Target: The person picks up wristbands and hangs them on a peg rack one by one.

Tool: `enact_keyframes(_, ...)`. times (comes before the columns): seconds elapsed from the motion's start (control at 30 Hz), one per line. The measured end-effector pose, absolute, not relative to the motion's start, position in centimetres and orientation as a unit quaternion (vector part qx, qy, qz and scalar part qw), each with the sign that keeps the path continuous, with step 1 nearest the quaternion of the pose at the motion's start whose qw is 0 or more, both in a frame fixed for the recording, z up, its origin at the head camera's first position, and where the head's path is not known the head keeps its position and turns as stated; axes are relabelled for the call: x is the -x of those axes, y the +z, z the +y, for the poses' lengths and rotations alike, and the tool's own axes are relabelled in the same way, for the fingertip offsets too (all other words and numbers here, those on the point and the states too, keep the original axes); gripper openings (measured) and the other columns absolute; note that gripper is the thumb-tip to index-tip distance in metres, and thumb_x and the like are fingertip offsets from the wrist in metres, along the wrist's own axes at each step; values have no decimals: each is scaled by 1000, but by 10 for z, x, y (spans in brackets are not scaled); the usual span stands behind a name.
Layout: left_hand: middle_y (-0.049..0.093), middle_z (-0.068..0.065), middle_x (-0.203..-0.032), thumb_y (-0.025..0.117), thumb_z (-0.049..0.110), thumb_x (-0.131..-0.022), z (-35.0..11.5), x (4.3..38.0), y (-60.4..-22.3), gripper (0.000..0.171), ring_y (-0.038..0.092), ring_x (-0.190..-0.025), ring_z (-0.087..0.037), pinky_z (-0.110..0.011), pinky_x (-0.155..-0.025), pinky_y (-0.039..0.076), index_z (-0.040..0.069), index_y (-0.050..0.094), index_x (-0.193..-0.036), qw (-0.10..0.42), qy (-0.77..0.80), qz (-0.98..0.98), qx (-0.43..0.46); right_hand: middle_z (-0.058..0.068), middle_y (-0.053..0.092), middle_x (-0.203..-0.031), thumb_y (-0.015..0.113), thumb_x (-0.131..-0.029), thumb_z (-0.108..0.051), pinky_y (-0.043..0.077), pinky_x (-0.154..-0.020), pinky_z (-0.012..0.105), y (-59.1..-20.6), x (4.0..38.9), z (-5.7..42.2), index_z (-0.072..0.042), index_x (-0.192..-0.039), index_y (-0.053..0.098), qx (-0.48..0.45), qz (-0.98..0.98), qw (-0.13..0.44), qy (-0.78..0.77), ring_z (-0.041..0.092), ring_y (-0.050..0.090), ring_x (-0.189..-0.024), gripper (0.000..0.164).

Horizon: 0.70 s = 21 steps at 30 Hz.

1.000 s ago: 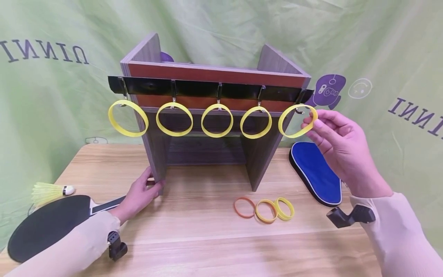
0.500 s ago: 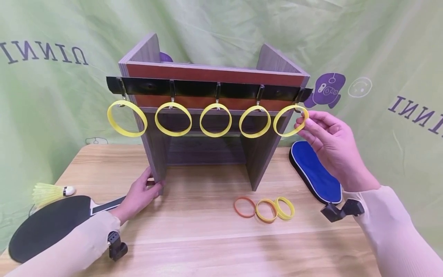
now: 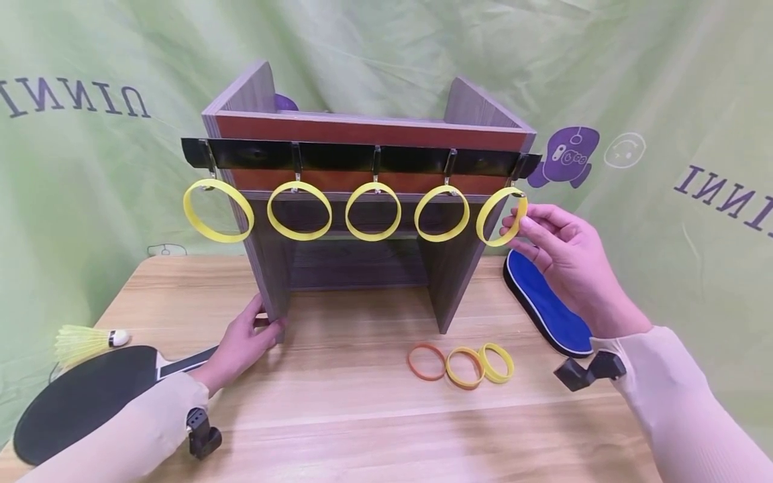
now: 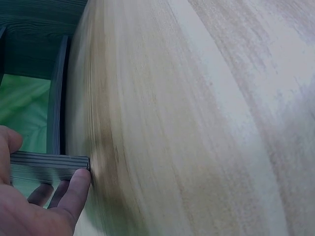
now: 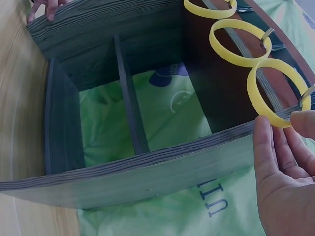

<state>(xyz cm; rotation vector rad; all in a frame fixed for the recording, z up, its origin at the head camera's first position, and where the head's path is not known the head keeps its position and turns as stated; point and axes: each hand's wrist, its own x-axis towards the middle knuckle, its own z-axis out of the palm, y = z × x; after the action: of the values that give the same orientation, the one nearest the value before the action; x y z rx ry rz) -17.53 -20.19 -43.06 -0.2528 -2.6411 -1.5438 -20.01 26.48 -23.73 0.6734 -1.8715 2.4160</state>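
At the right end of the black hook rail (image 3: 344,156), my right hand (image 3: 568,261) pinches a yellow wristband (image 5: 252,93) between thumb and fingers. The band's top lies at the last hook. Several other yellow wristbands hang along the rail, one per hook, one of them a yellow band (image 5: 216,44) in the right wrist view. The rail runs across the front of a grey wooden shelf (image 3: 268,268) with a red-brown board. My left hand (image 3: 244,342) grips the bottom of the shelf's left side panel, thumb on one face and fingers on the other.
On the wooden table (image 3: 338,429) lie a red wristband (image 3: 410,362), overlapping orange and yellow bands, and a yellow band (image 3: 494,380). A blue case (image 3: 546,305) lies right; a black paddle (image 3: 90,402) and a yellow shuttlecock (image 3: 84,342) lie left. Green cloth hangs behind.
My right hand has moved left and slightly down with the yellow wristband, bringing it closer under the last hook. My left hand keeps its grip on the panel.
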Motion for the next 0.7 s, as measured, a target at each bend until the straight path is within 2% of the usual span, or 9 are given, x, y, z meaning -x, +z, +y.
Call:
enact_keyframes(0.37, 53, -31, -149, 60, 12, -104, -201, 175, -430, 65, 61, -126, -46, -20, -81, 56, 7, 32, -161, 38, -510, -856, 77, 8, 80, -109, 56, -104, 2, 62, -92, 27, -243, 201, 266, 1, -121, 69, -228, -597, -1, 769, 18, 78, -102, 22)
enact_keyframes(0.7, 53, -30, -149, 60, 11, -104, -201, 175, -431, 65, 61, -125, -45, -19, -82, 56, 7, 31, -162, 41, -508, -857, 78, 5, 78, -114, 56, -105, 1, 60, -95, 26, -254, 202, 269, -2, -123, 68, -210, -625, -34, 751, 16, 78, -106, 23)
